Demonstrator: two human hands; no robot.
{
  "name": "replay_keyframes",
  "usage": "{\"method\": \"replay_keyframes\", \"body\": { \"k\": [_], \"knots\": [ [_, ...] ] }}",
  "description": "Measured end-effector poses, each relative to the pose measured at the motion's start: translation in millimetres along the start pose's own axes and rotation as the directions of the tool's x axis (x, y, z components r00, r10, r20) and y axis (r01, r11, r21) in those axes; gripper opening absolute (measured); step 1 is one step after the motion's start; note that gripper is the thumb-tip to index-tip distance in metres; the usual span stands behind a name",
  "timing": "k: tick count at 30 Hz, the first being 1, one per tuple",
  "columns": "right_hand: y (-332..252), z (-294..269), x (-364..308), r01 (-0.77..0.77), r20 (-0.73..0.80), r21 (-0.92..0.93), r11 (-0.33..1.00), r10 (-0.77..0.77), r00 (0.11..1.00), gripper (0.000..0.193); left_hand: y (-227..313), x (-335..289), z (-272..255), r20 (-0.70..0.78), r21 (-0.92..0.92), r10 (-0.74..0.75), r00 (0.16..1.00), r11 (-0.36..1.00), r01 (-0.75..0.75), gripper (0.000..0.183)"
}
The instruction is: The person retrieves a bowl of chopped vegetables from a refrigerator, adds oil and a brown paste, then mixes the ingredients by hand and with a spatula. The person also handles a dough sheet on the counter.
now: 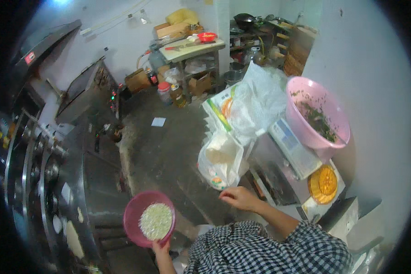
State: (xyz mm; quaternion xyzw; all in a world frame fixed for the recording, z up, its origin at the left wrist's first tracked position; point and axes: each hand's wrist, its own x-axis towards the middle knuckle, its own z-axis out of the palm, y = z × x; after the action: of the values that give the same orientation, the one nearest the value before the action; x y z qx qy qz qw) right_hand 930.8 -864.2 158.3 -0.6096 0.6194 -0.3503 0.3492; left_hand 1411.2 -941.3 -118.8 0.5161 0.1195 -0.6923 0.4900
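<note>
My left hand (161,249) grips the near rim of a pink plastic bowl (131,217), low at the left. Finely chopped, pale green-white pieces (156,221) lie in the bowl. In front of me my right hand (238,198) is closed, its fingers curled together. Whether anything is between those fingers is hidden. Just beyond it stands a white container lined with plastic (210,171), with a pale beige substance (221,157) inside. A large white woven sack (260,98) slumps behind that container.
On the right, a big pink tub (297,118) holds chopped greens, beside a flat scale-like device (297,150) and a basket of yellow-orange food (323,184). Dark cooking equipment (100,182) lines the left side. A cluttered table (187,54) stands at the back; a white paper (158,122) lies on the floor.
</note>
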Motion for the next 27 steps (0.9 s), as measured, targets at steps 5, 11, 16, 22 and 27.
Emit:
{"method": "replay_keyframes", "body": {
  "k": [5,11,16,22,27],
  "knots": [
    [-12.2,7.2,182.8,0.176,0.106,-0.036,0.984,-0.172,0.979,0.018,92.1,95.6,53.2,-0.161,0.122,0.197,0.967,0.976,-0.178,0.024],
    [-0.5,24.9,354.8,0.039,0.090,-0.002,0.999,-0.038,0.995,0.018,194.5,196.5,213.4,0.045,0.296,-0.005,0.999,0.955,-0.008,0.017],
    [24.4,-18.9,426.4,-0.122,-0.068,0.091,0.988,0.128,0.989,0.019,200.0,242.2,460.1,0.158,0.666,-0.222,0.962,0.743,0.062,0.022],
    [88.7,-83.2,506.5,-0.393,-0.347,0.233,0.889,0.454,0.821,0.019,123.3,312.5,728.2,0.268,0.807,-0.430,0.862,0.589,0.043,0.015],
    [153.6,-175.2,579.2,-0.376,-0.460,0.197,0.905,0.424,0.780,0.021,12.6,337.1,913.9,0.251,0.901,-0.695,0.674,0.423,0.100,0.012]
  ]
}}
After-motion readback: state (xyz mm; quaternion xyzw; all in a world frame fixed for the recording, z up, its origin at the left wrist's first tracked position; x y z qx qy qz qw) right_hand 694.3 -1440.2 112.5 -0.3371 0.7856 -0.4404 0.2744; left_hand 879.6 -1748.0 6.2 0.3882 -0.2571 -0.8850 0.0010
